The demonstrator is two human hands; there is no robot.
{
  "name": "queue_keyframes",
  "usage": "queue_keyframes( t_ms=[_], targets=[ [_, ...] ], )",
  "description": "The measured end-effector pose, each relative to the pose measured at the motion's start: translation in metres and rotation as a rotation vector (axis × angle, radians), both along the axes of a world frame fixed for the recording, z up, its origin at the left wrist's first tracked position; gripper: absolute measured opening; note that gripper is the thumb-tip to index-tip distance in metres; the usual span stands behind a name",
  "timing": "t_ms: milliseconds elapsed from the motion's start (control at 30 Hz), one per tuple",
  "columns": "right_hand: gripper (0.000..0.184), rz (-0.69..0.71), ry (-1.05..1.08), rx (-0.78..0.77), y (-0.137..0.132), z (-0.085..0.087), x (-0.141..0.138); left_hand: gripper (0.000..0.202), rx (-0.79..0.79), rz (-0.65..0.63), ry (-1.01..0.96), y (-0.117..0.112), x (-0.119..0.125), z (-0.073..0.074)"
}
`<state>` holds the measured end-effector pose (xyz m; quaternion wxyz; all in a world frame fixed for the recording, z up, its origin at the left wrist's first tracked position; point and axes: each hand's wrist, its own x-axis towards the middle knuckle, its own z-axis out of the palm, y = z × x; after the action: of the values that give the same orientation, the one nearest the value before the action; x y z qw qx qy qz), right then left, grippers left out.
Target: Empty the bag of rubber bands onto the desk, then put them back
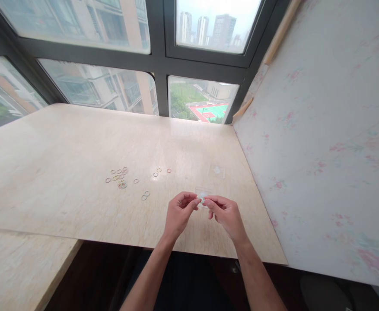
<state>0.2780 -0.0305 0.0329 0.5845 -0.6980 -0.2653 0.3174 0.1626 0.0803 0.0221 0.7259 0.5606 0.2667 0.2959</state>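
Between the fingertips of both hands is a small greenish ring (201,200), perhaps more than one; the fingers partly cover it. My left hand (182,212) pinches it from the left with thumb and forefinger. From the right, my right hand (224,214) grips it the same way. Just behind the fingertips lies a clear plastic case (204,190), partly hidden by the hands. Farther back on the right rests another transparent piece (217,170) with a pale shape in it.
Several thin rings (122,185) lie in a loose cluster on the pale marble-patterned counter (79,203). A red ring (169,171) and a few others lie nearer the middle. Dark-framed windows (158,65) border the back, and a flowered wall (322,142) bounds the right.
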Motion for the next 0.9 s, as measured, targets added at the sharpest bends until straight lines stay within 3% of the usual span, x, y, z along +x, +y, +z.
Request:
queue_keyframes(
  t_ms=[400, 667, 900],
  targets=[
    [0.029, 0.139, -0.158, -0.105, 0.014, 0.022, 0.021, 0.03, 0.037, -0.063, 0.011, 0.007, -0.001, -0.006],
    [0.018, 0.333, -0.756, -0.377, 0.051, 0.024, 0.048, 0.019, 0.299, 0.16, 0.162, 0.018, -0.019, -0.017],
    [0.02, 0.422, -0.987, -0.554, 0.068, 0.019, 0.044, 0.014, 0.37, 0.194, 0.191, 0.021, -0.029, -0.027]
  ],
)
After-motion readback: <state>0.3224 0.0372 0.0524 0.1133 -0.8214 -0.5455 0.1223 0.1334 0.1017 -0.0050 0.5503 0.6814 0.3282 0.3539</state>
